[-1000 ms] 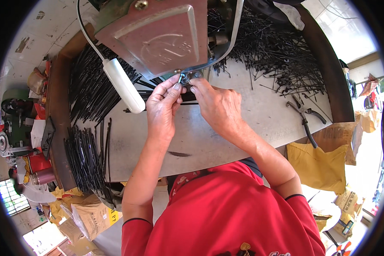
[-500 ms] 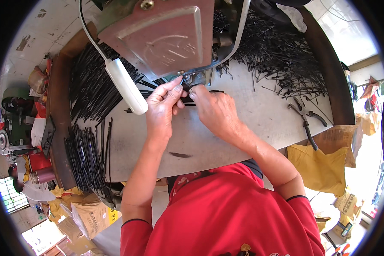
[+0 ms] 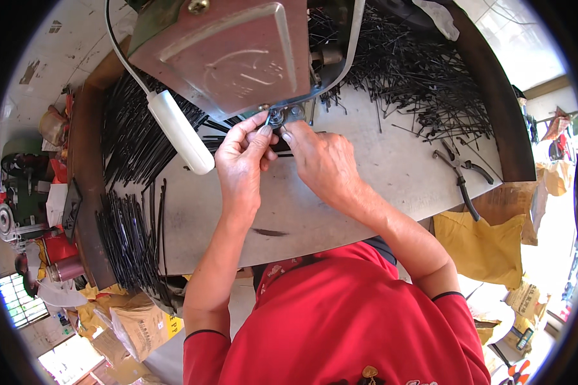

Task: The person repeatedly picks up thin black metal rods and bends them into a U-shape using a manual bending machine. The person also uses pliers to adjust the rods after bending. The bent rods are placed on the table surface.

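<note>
My left hand (image 3: 239, 163) is closed in a pinch, thumb and forefinger raised close under the reddish-brown cover of a machine (image 3: 237, 67). Beside it, my right hand (image 3: 324, 160) is closed too, its fingertips at the small metal working part (image 3: 293, 113) below the cover. What either hand pinches is too small and dark to make out. Thin black strips (image 3: 213, 140) lie on the metal tabletop (image 3: 340, 221) behind my hands, partly covered by them. A white lamp tube (image 3: 181, 131) on a cable hangs just left of my left hand.
Long black strips (image 3: 135, 144) are heaped at the left, with another bundle (image 3: 130, 237) nearer me. A tangled pile of thin black pieces (image 3: 411, 83) covers the far right. Dark-handled pliers (image 3: 457, 164) lie at the right edge. A raised rim (image 3: 504, 115) borders the table.
The view has shifted slightly, so the machine and lamp sit further left. Both hands stay at the working part, the right fingertips a little closer to it.
</note>
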`<move>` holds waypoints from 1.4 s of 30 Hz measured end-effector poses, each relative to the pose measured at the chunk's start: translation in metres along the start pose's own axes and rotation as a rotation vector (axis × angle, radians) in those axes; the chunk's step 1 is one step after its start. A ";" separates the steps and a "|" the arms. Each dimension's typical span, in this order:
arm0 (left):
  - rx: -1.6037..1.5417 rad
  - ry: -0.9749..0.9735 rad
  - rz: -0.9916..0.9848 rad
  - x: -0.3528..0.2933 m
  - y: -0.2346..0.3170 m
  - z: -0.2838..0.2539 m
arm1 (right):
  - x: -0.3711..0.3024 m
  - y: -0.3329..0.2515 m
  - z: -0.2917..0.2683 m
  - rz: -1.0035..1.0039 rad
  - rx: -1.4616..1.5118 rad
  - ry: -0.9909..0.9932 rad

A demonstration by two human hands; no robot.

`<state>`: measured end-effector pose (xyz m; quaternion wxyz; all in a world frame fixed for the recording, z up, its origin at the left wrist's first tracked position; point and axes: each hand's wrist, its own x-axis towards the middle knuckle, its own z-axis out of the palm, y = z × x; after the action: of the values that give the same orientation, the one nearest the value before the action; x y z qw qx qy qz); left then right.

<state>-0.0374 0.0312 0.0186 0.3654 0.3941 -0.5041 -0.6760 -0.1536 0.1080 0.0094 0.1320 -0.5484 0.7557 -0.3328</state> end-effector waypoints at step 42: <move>-0.400 -0.048 -0.171 -0.002 -0.014 -0.002 | 0.009 0.001 -0.002 -0.026 -0.050 -0.002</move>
<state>-0.0358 0.0352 0.0051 0.3656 0.3390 -0.3331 -0.8003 -0.1582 0.1007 0.0118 0.1144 -0.5618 0.7564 -0.3149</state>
